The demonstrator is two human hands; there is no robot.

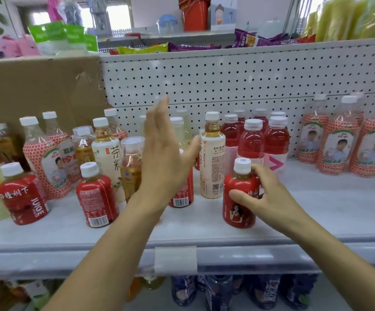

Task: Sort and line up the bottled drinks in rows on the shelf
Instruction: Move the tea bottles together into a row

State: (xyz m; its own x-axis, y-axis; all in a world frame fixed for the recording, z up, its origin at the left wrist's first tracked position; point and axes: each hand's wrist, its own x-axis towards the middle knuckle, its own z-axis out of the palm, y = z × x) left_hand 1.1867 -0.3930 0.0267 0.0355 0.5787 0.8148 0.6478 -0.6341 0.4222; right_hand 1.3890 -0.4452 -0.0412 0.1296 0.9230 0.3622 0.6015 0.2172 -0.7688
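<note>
We see a short red-labelled plastic bottle with white cap (238,214) upright at lower centre-right on the white metal shelf (327,209). Clear bottles of red drink (251,144) cluster behind it. Three tall red-dotted bottles (339,144) line up far right, and mixed unsorted bottles (105,153) crowd the left.

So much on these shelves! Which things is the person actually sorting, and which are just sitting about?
In the job: the red bottle gripped by the right hand; the open left hand; jumbled bottles at left; clear red drinks behind; dotted-label bottles at right; the shelf.
Just sitting about: snack packets, red bucket, cardboard, dark bottles below.
</note>
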